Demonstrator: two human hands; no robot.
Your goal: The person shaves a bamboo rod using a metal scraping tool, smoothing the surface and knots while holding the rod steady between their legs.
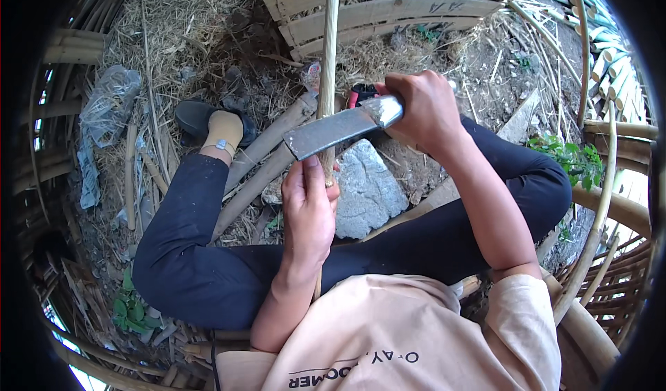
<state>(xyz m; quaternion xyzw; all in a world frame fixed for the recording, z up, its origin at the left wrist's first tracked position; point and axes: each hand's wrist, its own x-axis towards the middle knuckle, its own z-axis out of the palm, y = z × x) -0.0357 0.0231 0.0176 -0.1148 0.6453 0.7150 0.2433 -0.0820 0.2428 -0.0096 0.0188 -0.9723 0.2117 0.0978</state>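
A long, thin pale stick (331, 41) runs upright through the middle of the view, its lower part passing down by my lap. Around it my left hand (309, 207) is closed, with the thumb and fingertips just under the blade. My right hand (424, 110) grips a broad, square-ended chopping knife (329, 133) near a shiny metal collar; most of the handle is hidden in the fist. The grey blade crosses over the stick, slanting down to the left, its end close above my left fingertips. Whether the edge bites into the stick cannot be seen.
A large grey stone (368, 190) lies between my legs, beside several bamboo lengths (277, 136). Beyond stands a slatted wooden crate (388, 11). Crumpled clear plastic (111, 107) lies at left on straw. Cut bamboo (614, 65) is piled at far right; leafy plants (572, 159) grow nearby.
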